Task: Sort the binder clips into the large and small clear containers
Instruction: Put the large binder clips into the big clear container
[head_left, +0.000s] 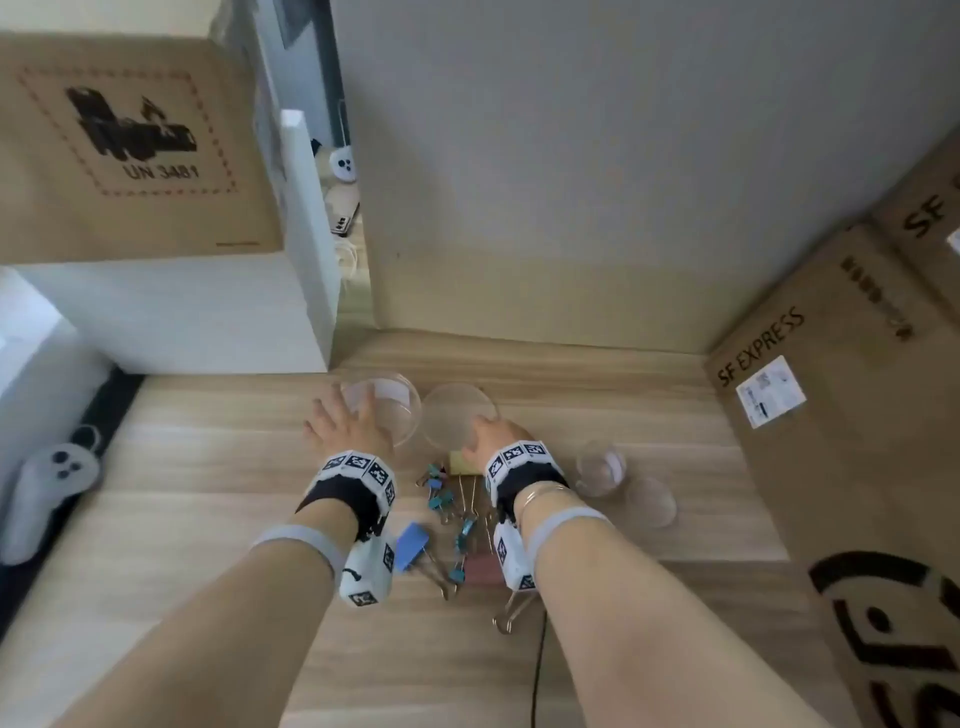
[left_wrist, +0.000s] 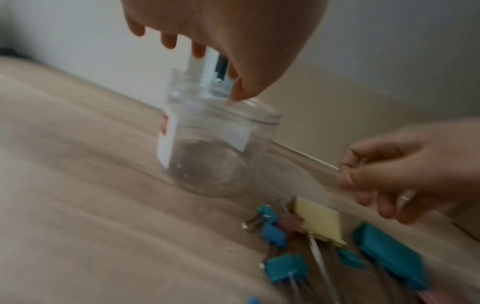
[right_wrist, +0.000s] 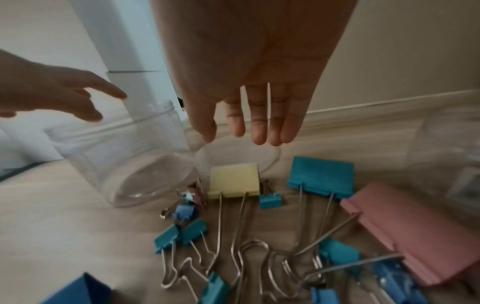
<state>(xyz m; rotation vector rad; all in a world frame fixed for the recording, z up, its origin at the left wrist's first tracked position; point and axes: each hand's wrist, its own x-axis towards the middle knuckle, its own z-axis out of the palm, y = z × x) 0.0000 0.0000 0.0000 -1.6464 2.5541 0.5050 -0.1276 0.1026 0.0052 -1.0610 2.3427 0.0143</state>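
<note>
Head view: left hand (head_left: 348, 423) fingers spread on large container (head_left: 387, 410); right hand (head_left: 493, 436) fingers straight, empty.

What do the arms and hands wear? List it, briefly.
No sleeves; left hand and right hand bare. Each wrist: black strap, white ring of black square markers, white marked camera block, pale grey band higher up. Right wrist adds thin gold bangle.

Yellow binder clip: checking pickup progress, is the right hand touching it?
Apart. Right wrist view shows bare lid between right hand and yellow binder clip.
</note>
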